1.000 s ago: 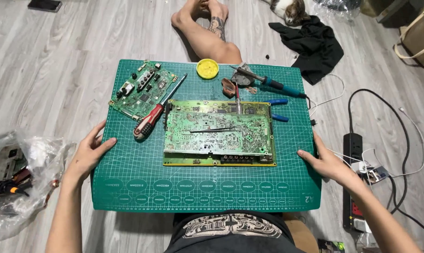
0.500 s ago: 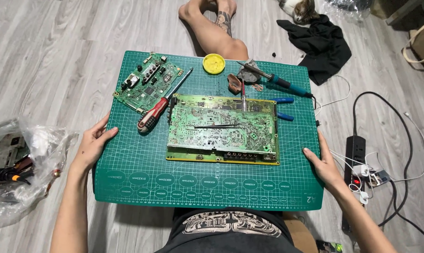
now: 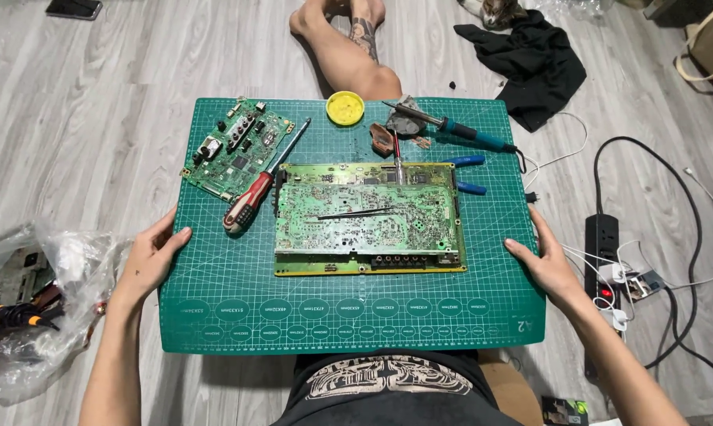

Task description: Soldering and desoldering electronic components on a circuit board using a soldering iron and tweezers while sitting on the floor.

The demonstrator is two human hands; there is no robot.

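We have our left hand point(image 3: 153, 256) on the left edge of the green cutting mat point(image 3: 349, 315) and our right hand point(image 3: 544, 260) on its right edge — fingers spread and laid flat over the rim, thumbs on top, not clenched around anything. The mat lies on the wooden floor in front of our lap, loaded with loose parts.

Nothing on it is fastened, so a tilt or jerk of the mat could send things sliding: the tweezers point(image 3: 356, 213) resting on the large circuit board point(image 3: 366, 218) would likely roll off first, and the soldering iron point(image 3: 451, 126) near the far edge could be dragged by its cord and, if hot, scorch the mat or the black cloth point(image 3: 530, 63) just beyond.

Counted: two circuit boards — the large one and a smaller board point(image 3: 237, 148) at far left — one red-handled screwdriver point(image 3: 258, 189), one soldering iron, one yellow round tin point(image 3: 345, 107), one pair of blue-handled pliers point(image 3: 467, 173), one tweezers
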